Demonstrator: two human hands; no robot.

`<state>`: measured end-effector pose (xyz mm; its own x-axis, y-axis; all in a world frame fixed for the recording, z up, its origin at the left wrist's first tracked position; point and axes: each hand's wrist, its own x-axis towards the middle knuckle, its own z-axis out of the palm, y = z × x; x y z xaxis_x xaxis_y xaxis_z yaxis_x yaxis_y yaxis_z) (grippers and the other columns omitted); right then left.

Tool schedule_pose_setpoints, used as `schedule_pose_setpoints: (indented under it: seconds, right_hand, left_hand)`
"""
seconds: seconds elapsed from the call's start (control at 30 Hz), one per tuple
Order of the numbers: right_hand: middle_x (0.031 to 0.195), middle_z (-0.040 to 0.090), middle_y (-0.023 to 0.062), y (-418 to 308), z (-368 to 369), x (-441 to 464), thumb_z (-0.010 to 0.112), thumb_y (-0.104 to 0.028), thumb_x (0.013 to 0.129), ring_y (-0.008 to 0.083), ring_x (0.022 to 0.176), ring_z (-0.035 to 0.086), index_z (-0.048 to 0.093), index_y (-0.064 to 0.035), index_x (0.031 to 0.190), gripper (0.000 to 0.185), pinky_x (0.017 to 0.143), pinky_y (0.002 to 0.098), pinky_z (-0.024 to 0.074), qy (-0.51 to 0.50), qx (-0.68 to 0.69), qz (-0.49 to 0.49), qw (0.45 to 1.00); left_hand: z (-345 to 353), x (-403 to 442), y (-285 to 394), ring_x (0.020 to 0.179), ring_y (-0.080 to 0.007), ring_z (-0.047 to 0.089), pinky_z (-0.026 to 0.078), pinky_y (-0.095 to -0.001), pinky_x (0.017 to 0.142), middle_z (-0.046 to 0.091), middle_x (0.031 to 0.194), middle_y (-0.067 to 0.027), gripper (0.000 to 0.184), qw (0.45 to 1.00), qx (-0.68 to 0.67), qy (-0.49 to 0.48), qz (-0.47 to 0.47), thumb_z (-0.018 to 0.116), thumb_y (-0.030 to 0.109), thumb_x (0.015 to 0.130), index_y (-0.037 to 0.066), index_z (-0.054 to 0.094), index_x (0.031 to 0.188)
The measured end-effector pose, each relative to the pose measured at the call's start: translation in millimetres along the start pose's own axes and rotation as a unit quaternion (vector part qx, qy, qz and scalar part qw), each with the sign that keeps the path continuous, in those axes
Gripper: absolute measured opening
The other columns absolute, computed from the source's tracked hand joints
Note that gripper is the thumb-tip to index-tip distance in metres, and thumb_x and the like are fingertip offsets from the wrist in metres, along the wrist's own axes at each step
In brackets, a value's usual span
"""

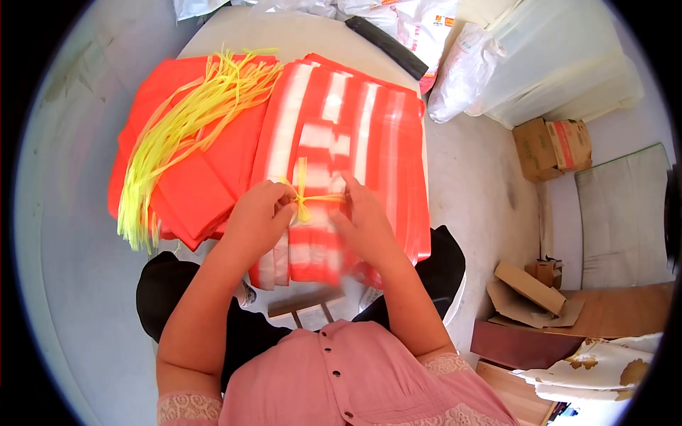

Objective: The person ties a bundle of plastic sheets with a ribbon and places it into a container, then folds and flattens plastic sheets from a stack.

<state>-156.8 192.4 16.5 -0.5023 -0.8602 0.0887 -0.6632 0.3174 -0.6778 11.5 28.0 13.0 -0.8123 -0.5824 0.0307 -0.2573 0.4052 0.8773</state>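
Note:
A yellow ribbon [304,199] is tied in a knot around red-and-white striped plastic [387,153] in front of me. My left hand [266,209] pinches the ribbon on the left of the knot. On the right, my right hand [360,220] is at the ribbon's other end, its thumb and fingers somewhat apart and blurred; whether it grips the ribbon is unclear. Left of the stripes lies a pile of folded red sheets [195,181], with a bunch of loose yellow ribbons [185,128] on top.
A dark roll [387,48] lies at the table's [234,32] far right edge, beside white bags [465,71]. Cardboard boxes [543,149] stand by the right wall. A wooden stool [305,302] shows below, between my knees.

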Motion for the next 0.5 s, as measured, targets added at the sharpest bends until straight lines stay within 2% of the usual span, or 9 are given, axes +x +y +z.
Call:
schedule_pose_setpoints:
  seconds: [0.07,0.17,0.2,0.23,0.27,0.37,0.47,0.5]
  right_hand:
    - [0.145,0.053,0.0222,-3.6,3.3,0.7,0.069,-0.013,0.098,0.0311,0.117,0.062,0.038,-0.0048,0.159,0.068,0.099,0.0408,0.0525,0.008,0.161,0.062,0.985]
    - [0.152,0.049,0.0184,-29.2,-11.7,-1.9,0.061,-0.010,0.101,0.0241,0.120,0.062,0.029,-0.0067,0.165,0.071,0.098,0.0381,0.0523,-0.005,0.338,0.103,0.935]
    - [0.151,0.050,0.0177,-41.7,-18.9,-3.7,0.061,-0.009,0.102,0.0234,0.121,0.061,0.031,-0.0072,0.164,0.069,0.098,0.0373,0.0519,-0.030,0.411,0.065,0.909]
    - [0.151,0.050,0.0171,-55.2,-26.2,-6.0,0.060,-0.007,0.102,0.0228,0.122,0.061,0.034,-0.0078,0.163,0.067,0.099,0.0364,0.0515,-0.055,0.480,0.028,0.875]
    - [0.150,0.051,0.0164,-61.7,-29.8,-8.2,0.060,-0.006,0.102,0.0222,0.123,0.061,0.036,-0.0084,0.162,0.065,0.099,0.0356,0.0511,-0.077,0.546,-0.009,0.834]
    - [0.153,0.049,0.0157,-53.1,-27.7,-1.1,0.061,-0.006,0.102,0.0240,0.129,0.058,0.045,-0.0092,0.157,0.057,0.100,0.0346,0.0505,-0.013,0.331,-0.020,0.943]
    - [0.150,0.052,0.0141,-13.5,-12.7,2.8,0.063,-0.009,0.102,0.0244,0.130,0.057,0.052,-0.0074,0.151,0.050,0.102,0.0342,0.0497,0.074,0.084,-0.035,0.993]
    - [0.147,0.054,0.0142,-7.2,-7.7,2.0,0.064,-0.010,0.101,0.0242,0.130,0.056,0.051,-0.0069,0.151,0.051,0.101,0.0340,0.0501,0.078,0.088,-0.009,0.993]
  left_hand:
    - [-0.2,-0.9,0.5,0.085,-0.0194,0.066,0.055,-0.0333,0.079,0.070,0.099,-0.0109,0.018,1.000,-0.011,-0.008,-0.019,0.068,0.011,0.100,0.000,0.070,0.114]
    - [-3.6,-0.1,3.4,0.095,-0.0196,0.069,0.056,-0.0332,0.085,0.071,0.114,-0.0119,0.029,0.993,-0.081,-0.043,-0.076,0.064,0.017,0.105,0.000,0.066,0.129]
    - [-5.2,-1.0,5.4,0.101,-0.0202,0.069,0.056,-0.0343,0.088,0.070,0.119,-0.0126,0.034,0.960,-0.241,-0.057,-0.128,0.063,0.017,0.105,0.000,0.062,0.134]
    - [-7.5,-2.9,8.1,0.106,-0.0208,0.069,0.057,-0.0353,0.092,0.069,0.125,-0.0132,0.039,0.899,-0.393,-0.070,-0.177,0.062,0.018,0.106,0.000,0.059,0.140]
    - [-8.3,-4.2,9.8,0.112,-0.0214,0.069,0.057,-0.0364,0.095,0.067,0.130,-0.0139,0.044,0.812,-0.535,-0.082,-0.221,0.061,0.019,0.107,0.000,0.055,0.146]
    - [-6.4,-4.9,10.8,0.123,-0.0226,0.065,0.056,-0.0387,0.103,0.061,0.141,-0.0148,0.055,0.668,-0.671,-0.128,-0.296,0.061,0.013,0.105,-0.001,0.042,0.155]
    - [13.0,-6.2,2.1,0.124,-0.0225,0.065,0.055,-0.0393,0.104,0.058,0.144,-0.0147,0.060,0.820,-0.514,-0.128,-0.217,0.062,0.008,0.104,0.000,0.038,0.158]
    - [15.8,-7.5,3.3,0.125,-0.0222,0.064,0.056,-0.0382,0.103,0.058,0.144,-0.0145,0.062,0.823,-0.507,-0.123,-0.225,0.061,0.005,0.103,0.002,0.036,0.159]
